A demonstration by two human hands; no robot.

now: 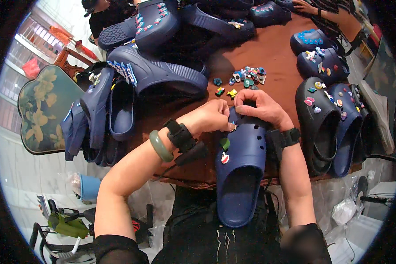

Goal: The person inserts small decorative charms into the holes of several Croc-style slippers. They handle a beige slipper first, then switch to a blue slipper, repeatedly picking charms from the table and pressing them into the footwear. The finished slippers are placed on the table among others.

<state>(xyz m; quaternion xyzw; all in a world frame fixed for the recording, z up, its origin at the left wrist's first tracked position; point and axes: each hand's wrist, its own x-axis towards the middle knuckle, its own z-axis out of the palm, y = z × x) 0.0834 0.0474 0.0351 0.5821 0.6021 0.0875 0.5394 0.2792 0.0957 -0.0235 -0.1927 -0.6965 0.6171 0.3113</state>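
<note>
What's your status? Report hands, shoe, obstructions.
Left hand and right hand at toe of blue shoe. Green charm, red-and-white charm on its left side. Loose charms beyond; nothing seen blocking.

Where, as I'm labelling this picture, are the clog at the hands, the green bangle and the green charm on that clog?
Clog (247, 152), head view: its smooth upper.
Green bangle (158, 147), head view: outer side of the band.
Green charm (225, 144), head view: middle of its face.

navy clog (246, 149) partly behind right hand (268, 109), right elbow (301, 244) blurred
</note>
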